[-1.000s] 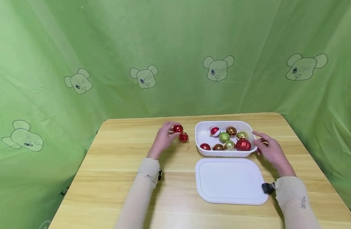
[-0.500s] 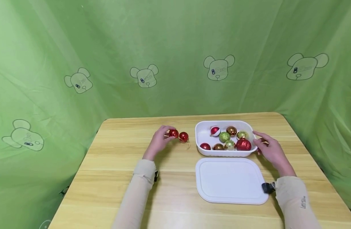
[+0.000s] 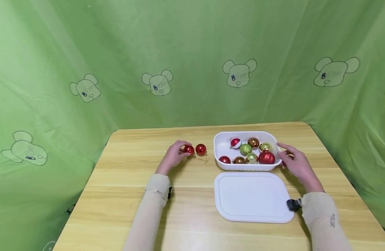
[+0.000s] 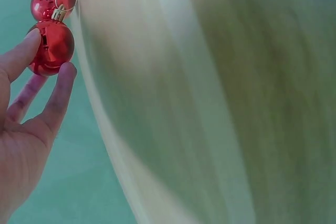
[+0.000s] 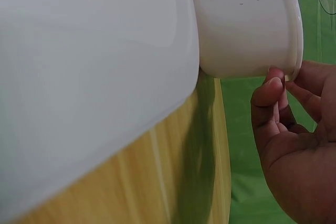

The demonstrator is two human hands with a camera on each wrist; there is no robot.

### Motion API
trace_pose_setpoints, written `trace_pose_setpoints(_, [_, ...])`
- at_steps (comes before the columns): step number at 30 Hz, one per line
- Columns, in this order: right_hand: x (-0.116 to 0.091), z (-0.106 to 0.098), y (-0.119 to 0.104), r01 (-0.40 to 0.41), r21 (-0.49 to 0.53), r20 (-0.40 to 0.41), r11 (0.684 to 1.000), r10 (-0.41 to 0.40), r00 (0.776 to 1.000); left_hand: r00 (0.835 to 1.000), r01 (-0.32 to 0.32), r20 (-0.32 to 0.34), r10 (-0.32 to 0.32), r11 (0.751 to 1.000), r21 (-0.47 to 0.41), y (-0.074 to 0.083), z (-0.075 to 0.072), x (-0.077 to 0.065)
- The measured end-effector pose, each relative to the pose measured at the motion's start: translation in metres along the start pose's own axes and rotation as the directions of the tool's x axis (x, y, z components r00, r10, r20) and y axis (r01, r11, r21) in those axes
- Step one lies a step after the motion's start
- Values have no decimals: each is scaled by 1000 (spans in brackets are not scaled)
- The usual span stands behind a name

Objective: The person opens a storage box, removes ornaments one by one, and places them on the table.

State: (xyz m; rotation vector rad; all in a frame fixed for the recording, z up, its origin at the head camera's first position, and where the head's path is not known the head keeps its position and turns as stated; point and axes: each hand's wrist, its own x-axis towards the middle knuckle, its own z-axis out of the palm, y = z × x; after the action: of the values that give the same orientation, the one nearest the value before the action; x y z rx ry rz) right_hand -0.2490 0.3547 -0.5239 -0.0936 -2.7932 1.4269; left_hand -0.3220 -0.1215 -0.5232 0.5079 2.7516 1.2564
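My left hand [image 3: 174,155] holds a shiny red Christmas ball [image 4: 51,48] between thumb and fingers, close over the table left of the box. Just right of it lies a second red Christmas ball [image 3: 201,149] with a gold cord loop. My right hand [image 3: 295,163] grips the right end of the white plastic box [image 3: 216,150], fingertips at its rim. Inside the box are several Christmas balls: a red-and-white one [image 3: 235,142], a glittery green one [image 3: 246,149], a large red one [image 3: 266,157], plus brown and gold ones.
A white lid [image 3: 254,197] lies flat on the wooden table [image 3: 123,195], in front of the box and near my right wrist. Green curtain [image 3: 192,101] with bear-head prints hangs behind and at the sides.
My left hand has moved left and a little nearer with its red ball, which now sits beside the second ball instead of behind it. My right hand stays at the box.
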Motion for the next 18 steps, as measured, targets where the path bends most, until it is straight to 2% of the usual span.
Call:
trace_pose_setpoints(6, [-2,0,1,-3,-5,2,1000,3,1000,1000,-1,24,0,1000,18,-2,4,3])
trace_pose_setpoints(18, [1,-1,-1,4,9,1,1000,-4,1000,1000,2,2,-2,998,67,-1,7,5])
